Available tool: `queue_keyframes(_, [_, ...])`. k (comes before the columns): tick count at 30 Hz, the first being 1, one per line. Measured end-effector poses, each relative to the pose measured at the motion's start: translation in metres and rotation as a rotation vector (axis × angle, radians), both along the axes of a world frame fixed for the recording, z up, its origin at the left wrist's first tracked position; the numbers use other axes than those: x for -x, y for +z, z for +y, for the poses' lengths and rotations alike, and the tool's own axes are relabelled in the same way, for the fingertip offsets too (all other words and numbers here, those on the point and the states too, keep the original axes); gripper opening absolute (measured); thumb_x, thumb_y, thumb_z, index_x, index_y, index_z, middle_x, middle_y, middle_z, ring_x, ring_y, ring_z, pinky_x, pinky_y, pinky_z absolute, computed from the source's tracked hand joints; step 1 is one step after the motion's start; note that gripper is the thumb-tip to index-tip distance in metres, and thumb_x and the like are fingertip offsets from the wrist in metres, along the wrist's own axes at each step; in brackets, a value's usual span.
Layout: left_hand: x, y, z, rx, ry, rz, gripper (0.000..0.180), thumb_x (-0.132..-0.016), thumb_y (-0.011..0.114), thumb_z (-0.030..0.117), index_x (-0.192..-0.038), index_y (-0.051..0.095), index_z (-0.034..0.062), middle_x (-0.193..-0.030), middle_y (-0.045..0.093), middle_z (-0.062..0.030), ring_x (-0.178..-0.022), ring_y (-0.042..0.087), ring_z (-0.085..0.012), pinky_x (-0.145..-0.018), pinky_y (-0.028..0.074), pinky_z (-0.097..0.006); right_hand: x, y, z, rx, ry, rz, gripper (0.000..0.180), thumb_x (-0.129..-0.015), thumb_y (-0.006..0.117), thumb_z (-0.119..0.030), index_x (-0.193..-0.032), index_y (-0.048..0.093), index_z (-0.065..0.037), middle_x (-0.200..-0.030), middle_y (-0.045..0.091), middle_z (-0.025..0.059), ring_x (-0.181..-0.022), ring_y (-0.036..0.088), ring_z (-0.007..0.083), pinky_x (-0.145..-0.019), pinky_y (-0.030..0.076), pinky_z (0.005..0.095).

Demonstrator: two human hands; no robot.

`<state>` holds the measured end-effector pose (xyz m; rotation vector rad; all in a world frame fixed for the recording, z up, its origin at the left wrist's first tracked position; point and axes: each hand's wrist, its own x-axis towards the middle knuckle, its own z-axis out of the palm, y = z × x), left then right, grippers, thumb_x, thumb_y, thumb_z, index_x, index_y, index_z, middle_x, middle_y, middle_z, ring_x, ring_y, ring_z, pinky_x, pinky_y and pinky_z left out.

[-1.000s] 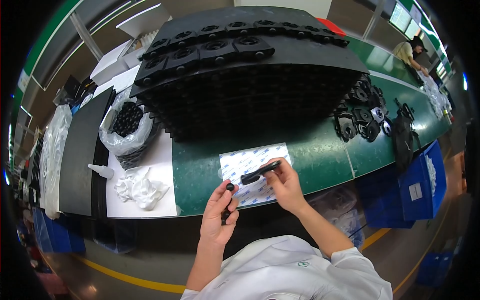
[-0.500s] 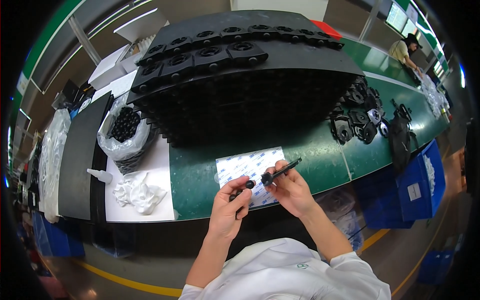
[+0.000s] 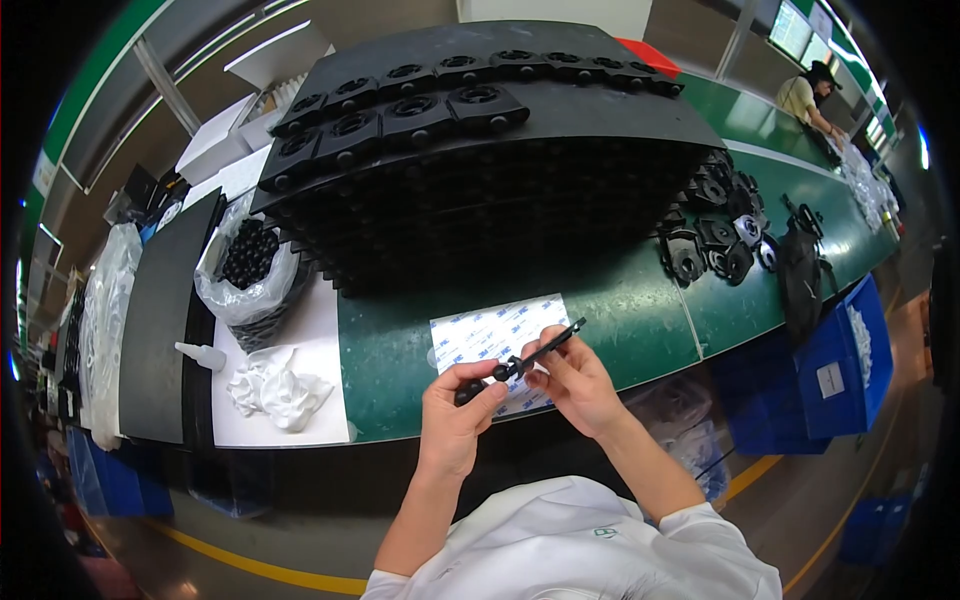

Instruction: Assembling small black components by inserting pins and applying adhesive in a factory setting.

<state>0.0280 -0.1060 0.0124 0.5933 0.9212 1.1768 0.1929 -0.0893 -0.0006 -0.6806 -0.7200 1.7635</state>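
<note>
My left hand (image 3: 453,412) is closed, pinching a small black ball (image 3: 501,372) between thumb and fingertips. Another dark round piece shows lower in that grip. My right hand (image 3: 580,388) grips a flat black plastic part (image 3: 553,346), seen edge-on and tilted up to the right. The part's lower end meets the ball, or very nearly; how they join is too small to tell. Both hands are over a white sheet with blue print (image 3: 480,330) near the table's front edge. Many similar black balls (image 3: 249,254) fill a clear plastic bag (image 3: 240,300) at left.
A tall stack of black boards (image 3: 470,200) carries rows of black parts (image 3: 415,108). Loose parts (image 3: 720,235) lie right on the green table (image 3: 620,345). A white bottle (image 3: 203,354) and crumpled white cloth (image 3: 280,388) sit left. Blue bins (image 3: 850,375) stand right; a co-worker (image 3: 812,105) is far right.
My right hand has brought the black part slightly down and left, closing the gap to the ball. The part has turned more edge-on. My left hand has barely shifted.
</note>
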Motion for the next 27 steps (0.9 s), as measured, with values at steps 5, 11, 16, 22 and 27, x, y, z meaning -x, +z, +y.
queue_keyframes(5, [0.0,0.005,0.001,-0.09,0.006,0.215,0.019,-0.067,0.073,-0.003,-0.08,0.061,0.0023,-0.066,0.053,0.0019,-0.054,0.043,-0.0021,-0.046,0.031,-0.015,-0.001,0.002,-0.001,-0.02,-0.012,-0.063,0.013,-0.093,0.049,-0.015,-0.104,0.047,-0.01,-0.096,0.053,0.0023,-0.086,0.049,0.0093,-0.074,0.04,0.0254])
queue_keyframes(11, [0.001,0.001,0.01,-0.152,-0.183,0.209,0.029,-0.062,0.076,-0.004,-0.065,0.05,0.0072,-0.068,0.053,0.0012,-0.056,0.046,-0.0041,-0.047,0.033,-0.016,-0.007,0.006,0.001,-0.024,0.108,-0.114,0.022,-0.092,0.05,-0.017,-0.111,0.047,-0.007,-0.088,0.053,0.0001,-0.073,0.047,0.0074,-0.067,0.04,0.0222])
queue_keyframes(16, [0.003,0.011,0.014,0.0,-0.345,0.051,0.032,-0.064,0.074,-0.004,-0.065,0.045,0.009,-0.066,0.05,0.0018,-0.052,0.042,-0.0039,-0.043,0.027,-0.017,-0.009,0.02,0.001,-0.063,0.132,-0.178,0.02,-0.092,0.049,-0.016,-0.11,0.047,-0.006,-0.084,0.051,-0.001,-0.07,0.044,0.0069,-0.064,0.039,0.0212])
queue_keyframes(22, [-0.001,0.026,0.013,-0.021,-0.255,-0.126,0.027,-0.072,0.063,-0.006,-0.069,0.041,0.0102,-0.068,0.046,-0.0002,-0.048,0.035,-0.0045,-0.039,0.022,-0.018,-0.003,0.029,0.005,0.357,0.194,0.461,0.016,-0.093,0.047,-0.017,-0.101,0.052,-0.004,-0.082,0.05,0.0008,-0.072,0.043,0.0104,-0.061,0.039,0.0231])
queue_keyframes(27, [0.015,0.016,0.004,0.122,-0.103,-0.432,0.02,-0.089,0.056,0.021,-0.077,0.044,0.0111,-0.071,0.041,0.0007,-0.061,0.037,-0.0069,-0.039,0.023,-0.016,-0.015,0.04,0.016,0.498,0.124,0.828,0.014,-0.091,0.048,-0.013,-0.092,0.054,-0.001,-0.081,0.051,0.0022,-0.07,0.041,0.0114,-0.059,0.038,0.0225])
